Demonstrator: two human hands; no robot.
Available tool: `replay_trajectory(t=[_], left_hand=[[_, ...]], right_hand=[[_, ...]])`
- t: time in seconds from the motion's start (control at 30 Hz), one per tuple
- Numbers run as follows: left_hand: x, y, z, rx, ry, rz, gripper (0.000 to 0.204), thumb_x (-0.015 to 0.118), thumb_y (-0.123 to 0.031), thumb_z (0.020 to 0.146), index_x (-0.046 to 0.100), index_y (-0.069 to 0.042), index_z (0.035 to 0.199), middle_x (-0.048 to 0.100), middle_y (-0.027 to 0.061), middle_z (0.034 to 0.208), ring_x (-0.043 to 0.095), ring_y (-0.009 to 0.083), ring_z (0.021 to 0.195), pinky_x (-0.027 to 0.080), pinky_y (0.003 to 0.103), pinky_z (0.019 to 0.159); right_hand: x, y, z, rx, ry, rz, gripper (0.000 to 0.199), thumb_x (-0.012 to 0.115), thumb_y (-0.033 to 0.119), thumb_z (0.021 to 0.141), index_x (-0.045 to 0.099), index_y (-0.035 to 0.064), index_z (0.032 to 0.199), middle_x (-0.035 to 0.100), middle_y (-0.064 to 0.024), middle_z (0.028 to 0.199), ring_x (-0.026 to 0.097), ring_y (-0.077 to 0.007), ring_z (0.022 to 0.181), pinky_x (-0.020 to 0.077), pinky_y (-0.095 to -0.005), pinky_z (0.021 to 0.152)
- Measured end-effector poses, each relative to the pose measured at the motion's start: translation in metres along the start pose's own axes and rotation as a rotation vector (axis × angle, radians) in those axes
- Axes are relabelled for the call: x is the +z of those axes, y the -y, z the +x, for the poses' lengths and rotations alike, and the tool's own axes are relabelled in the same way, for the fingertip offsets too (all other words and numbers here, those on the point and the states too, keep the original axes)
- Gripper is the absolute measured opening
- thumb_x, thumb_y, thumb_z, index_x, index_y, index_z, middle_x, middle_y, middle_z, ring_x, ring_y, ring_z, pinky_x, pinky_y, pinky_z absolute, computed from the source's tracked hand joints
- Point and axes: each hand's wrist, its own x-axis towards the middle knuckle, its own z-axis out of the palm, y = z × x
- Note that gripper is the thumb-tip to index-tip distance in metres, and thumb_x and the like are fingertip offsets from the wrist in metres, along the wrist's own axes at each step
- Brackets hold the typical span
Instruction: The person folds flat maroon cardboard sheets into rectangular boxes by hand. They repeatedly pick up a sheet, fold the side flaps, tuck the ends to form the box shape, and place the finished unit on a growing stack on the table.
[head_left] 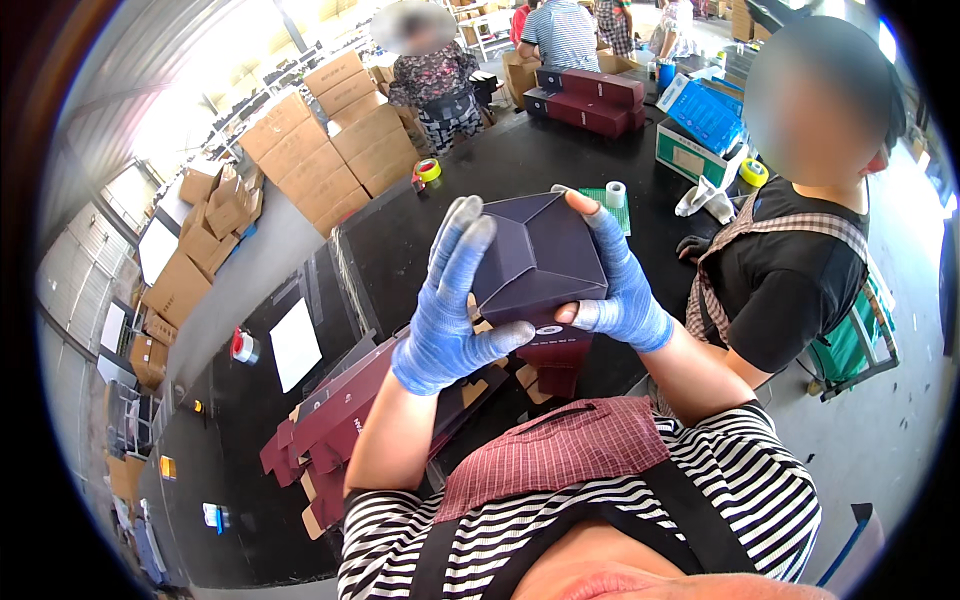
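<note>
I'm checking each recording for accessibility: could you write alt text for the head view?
The person's blue-gloved left hand and right hand hold a box with a dark, creased face above a black table. Maroon cartons lie on it, and a co-worker is at the right.

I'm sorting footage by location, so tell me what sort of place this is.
Probably a packing workshop: brown cartons stand stacked beyond a large black worktable, and maroon cardboard packaging lies on it.
</note>
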Motion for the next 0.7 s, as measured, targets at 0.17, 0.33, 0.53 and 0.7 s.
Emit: replay_trajectory(t=[0.17, 0.33, 0.53, 0.7], left_hand=[[0.03, 0.031, -0.055, -0.577, 0.095, -0.556, 0.125, 0.093, -0.025, 0.065, 0.009, -0.01, 0.156, 0.038, 0.0113, 0.149, 0.043, 0.0243, 0.134, 0.041, 0.041, 0.108], [0.066, 0.082, -0.126, -0.777, 0.203, -0.575, 0.115, 0.095, -0.021, 0.062, 0.02, -0.009, 0.149, 0.049, 0.0067, 0.135, 0.048, 0.0199, 0.124, 0.042, 0.036, 0.107], [0.081, 0.098, -0.2, -0.875, 0.073, -0.48, 0.115, 0.092, -0.018, 0.064, 0.018, -0.011, 0.151, 0.041, 0.0053, 0.143, 0.044, 0.0221, 0.131, 0.039, 0.038, 0.111], [0.051, 0.088, -0.171, -0.883, -0.365, -0.647, 0.077, 0.073, -0.013, 0.08, 0.033, -0.011, 0.146, 0.051, 0.0083, 0.134, 0.052, 0.0223, 0.123, 0.046, 0.038, 0.103]], right_hand=[[-0.003, -0.017, -0.011, 0.099, -0.022, 0.175, 0.129, 0.091, 0.028, 0.07, -0.001, 0.0078, 0.158, 0.031, -0.0146, 0.154, 0.036, -0.0238, 0.138, 0.0307, -0.039, 0.113], [-0.012, -0.102, -0.084, 0.421, 0.113, 0.12, 0.126, 0.088, 0.032, 0.073, -0.002, 0.0063, 0.157, 0.022, -0.0137, 0.159, 0.025, -0.0219, 0.144, 0.0251, -0.038, 0.116], [0.018, -0.115, -0.063, 0.522, -0.103, 0.327, 0.105, 0.079, 0.021, 0.084, 0.007, 0.005, 0.157, 0.04, -0.0117, 0.148, 0.045, -0.0198, 0.131, 0.0365, -0.0355, 0.11], [0.018, -0.119, -0.018, 0.409, 0.224, 0.118, 0.103, 0.079, 0.023, 0.084, 0.009, 0.0035, 0.157, 0.042, -0.0171, 0.145, 0.047, -0.0201, 0.127, 0.038, -0.0333, 0.108]])
